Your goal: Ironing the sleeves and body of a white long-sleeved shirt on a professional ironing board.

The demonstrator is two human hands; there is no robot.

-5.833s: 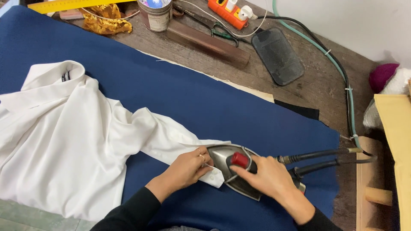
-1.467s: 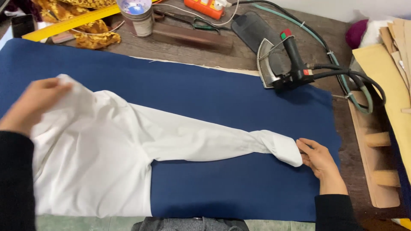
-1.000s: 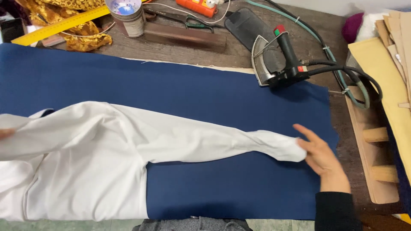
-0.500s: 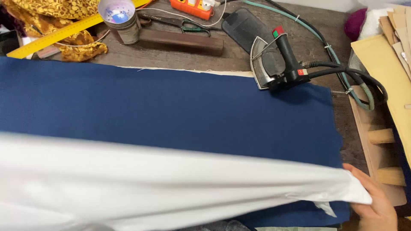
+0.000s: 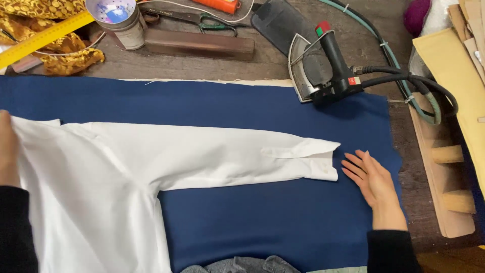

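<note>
While both palms rest flat, white shirt (image 5: 151,172) lies smooth (sleeve outstretched).

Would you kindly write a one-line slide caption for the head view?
White shirt spread on blue cloth, left hand at its shoulder, right hand open beside the cuff, iron parked behind.

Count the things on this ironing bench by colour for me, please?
White: 1, the long-sleeved cotton shirt
Blue: 1, the navy pressing cloth
Yellow: 1, the flat ruler
Black: 1, the steam iron with red button
Total: 4
</note>
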